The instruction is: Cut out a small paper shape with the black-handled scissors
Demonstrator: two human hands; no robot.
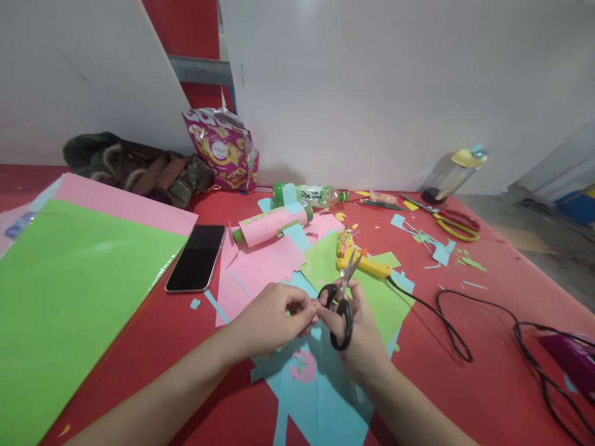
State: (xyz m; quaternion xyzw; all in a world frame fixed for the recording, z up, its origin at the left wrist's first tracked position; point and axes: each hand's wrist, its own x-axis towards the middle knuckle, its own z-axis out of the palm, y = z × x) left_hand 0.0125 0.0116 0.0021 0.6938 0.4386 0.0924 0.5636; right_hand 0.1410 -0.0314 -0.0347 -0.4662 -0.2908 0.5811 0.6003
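Small black-handled scissors (pixel 343 323) hang on the fingers of my right hand (pixel 356 334), their blades pointing up and slightly apart. My left hand (pixel 274 316) is closed in a pinch on a small pink paper piece (pixel 315 305), and the right fingertips meet it there. Below the hands a pink paper cutout (pixel 303 366) with a green mark lies on blue paper (pixel 320 396). Behind them sit green paper (pixel 385 303), a yellow glue gun (pixel 372 266) and a bottle wrapped in pink paper (pixel 269 226).
A phone (pixel 196 257) lies beside green sheets (pixel 69 291) on the left. At the back are a snack bag (pixel 223 148), a green-labelled bottle (pixel 309 196) and a clear cup (pixel 453 173). Larger scissors (pixel 453 224), paper scraps (pixel 441 251) and a black cable (pixel 515 325) occupy the right.
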